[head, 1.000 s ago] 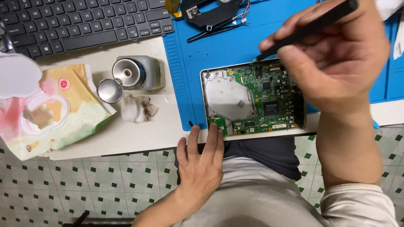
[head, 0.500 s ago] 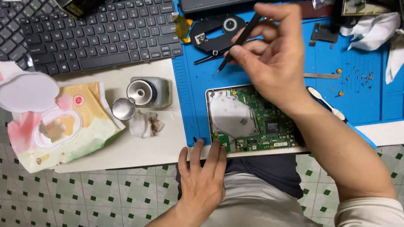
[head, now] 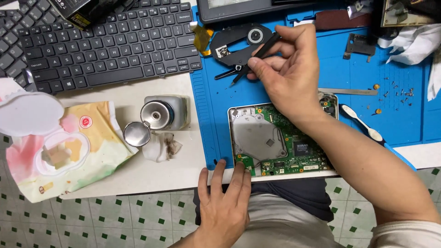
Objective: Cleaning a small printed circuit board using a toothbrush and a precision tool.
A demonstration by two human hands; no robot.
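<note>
Right hand (head: 289,76) has dropped its pinched tweezers (head: 255,59) onto the black part (head: 239,42); left hand (head: 225,202), fingers flat, steadies the circuit board (head: 294,142).

The right hand (head: 289,73) gripped black tweezers (head: 254,59) over the blue mat (head: 367,92); the left hand (head: 225,197) steadied the green circuit board (head: 294,147) at the counter (head: 156,174) edge.

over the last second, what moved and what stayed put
The right hand, gripping the black tweezers, swung from above the circuit board away across the blue mat, tips now by the black drive part. The left hand still rests on the table edge at the board's near corner. The board, keyboard, wipes pack and metal dispenser kept their places.
</note>
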